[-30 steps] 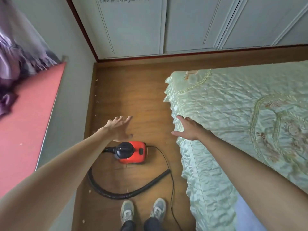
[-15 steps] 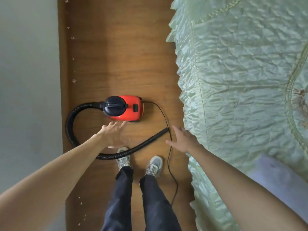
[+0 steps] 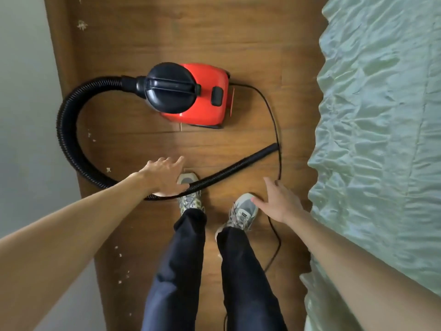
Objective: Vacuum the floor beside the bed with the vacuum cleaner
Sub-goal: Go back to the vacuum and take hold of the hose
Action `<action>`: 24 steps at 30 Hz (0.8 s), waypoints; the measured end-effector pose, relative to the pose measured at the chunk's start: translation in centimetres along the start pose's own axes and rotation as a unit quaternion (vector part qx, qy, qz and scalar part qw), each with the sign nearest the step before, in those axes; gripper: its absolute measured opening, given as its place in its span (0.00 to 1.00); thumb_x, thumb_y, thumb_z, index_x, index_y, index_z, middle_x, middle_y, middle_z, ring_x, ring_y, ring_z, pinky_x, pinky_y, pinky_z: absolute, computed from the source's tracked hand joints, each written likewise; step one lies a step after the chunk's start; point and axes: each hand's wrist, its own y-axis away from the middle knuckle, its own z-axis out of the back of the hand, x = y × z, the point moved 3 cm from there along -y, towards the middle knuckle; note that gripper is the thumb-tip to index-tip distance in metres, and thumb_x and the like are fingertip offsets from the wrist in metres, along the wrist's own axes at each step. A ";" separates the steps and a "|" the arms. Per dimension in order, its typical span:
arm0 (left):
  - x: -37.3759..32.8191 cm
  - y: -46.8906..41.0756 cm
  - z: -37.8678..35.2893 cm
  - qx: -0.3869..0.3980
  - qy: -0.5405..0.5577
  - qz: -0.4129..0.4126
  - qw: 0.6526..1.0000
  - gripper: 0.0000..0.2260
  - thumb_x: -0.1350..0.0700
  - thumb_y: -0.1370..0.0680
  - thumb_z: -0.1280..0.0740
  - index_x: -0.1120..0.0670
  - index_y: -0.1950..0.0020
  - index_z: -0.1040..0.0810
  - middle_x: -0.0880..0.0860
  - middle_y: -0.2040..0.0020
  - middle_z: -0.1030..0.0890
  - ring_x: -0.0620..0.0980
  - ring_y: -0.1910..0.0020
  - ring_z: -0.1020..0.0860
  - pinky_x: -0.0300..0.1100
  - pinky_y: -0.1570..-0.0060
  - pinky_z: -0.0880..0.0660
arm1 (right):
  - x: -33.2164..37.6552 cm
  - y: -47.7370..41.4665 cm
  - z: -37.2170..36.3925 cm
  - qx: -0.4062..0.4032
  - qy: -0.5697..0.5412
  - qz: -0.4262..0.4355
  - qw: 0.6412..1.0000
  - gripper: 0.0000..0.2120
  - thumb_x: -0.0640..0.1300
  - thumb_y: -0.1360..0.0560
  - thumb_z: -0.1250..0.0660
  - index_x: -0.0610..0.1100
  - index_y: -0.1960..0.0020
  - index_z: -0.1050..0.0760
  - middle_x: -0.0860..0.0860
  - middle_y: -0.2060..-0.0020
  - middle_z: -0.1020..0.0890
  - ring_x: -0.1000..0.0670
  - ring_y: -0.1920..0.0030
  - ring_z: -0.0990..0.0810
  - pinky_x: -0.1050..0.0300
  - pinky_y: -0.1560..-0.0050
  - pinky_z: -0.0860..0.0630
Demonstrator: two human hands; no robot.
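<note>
A small red vacuum cleaner point(image 3: 191, 96) with a black round top and handle sits on the wooden floor point(image 3: 214, 32) beside the bed point(image 3: 381, 115). Its black ribbed hose point(image 3: 66, 130) loops left and back across the floor, ending free near the bed at the hose tip point(image 3: 269, 149). My left hand point(image 3: 164, 175) hovers with fingers spread above the hose, below the vacuum, holding nothing. My right hand point(image 3: 279, 201) hangs open over my right shoe, next to the bed's edge.
A thin black power cord point(image 3: 276, 130) runs from the vacuum along the bed side and past my feet. Pale crumbs point(image 3: 82, 25) lie along the grey wall point(image 3: 23, 91) on the left. My two shoes point(image 3: 243, 209) stand on the narrow floor strip.
The view has tilted down and closer to the floor. Both hands have lowered toward the hose and my feet; the vacuum has not moved.
</note>
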 end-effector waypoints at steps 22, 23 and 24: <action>1.0 -17.2 -14.9 0.092 0.046 -0.035 0.994 0.29 0.43 0.22 0.36 0.53 0.26 0.41 0.59 0.35 0.26 0.61 0.39 0.26 0.55 0.43 0.26 | 0.4 -19.9 -12.5 0.005 -0.163 -0.111 0.980 0.31 0.59 0.20 0.40 0.37 0.28 0.36 0.40 0.33 0.28 0.41 0.33 0.29 0.49 0.40 0.30; 1.0 -17.6 -15.3 0.093 0.044 -0.040 0.994 0.27 0.44 0.21 0.36 0.53 0.27 0.40 0.59 0.36 0.25 0.61 0.39 0.26 0.55 0.43 0.26 | 0.5 -20.7 -12.8 -0.002 -0.185 -0.134 0.974 0.31 0.60 0.20 0.41 0.36 0.29 0.35 0.40 0.34 0.27 0.40 0.34 0.28 0.50 0.42 0.29; 0.9 -18.0 -15.7 0.094 0.039 -0.046 0.994 0.26 0.45 0.21 0.36 0.54 0.28 0.39 0.59 0.37 0.24 0.61 0.40 0.25 0.55 0.43 0.25 | 0.4 -21.5 -13.1 -0.007 -0.208 -0.158 0.965 0.30 0.61 0.20 0.42 0.37 0.31 0.33 0.41 0.37 0.25 0.40 0.37 0.26 0.51 0.46 0.29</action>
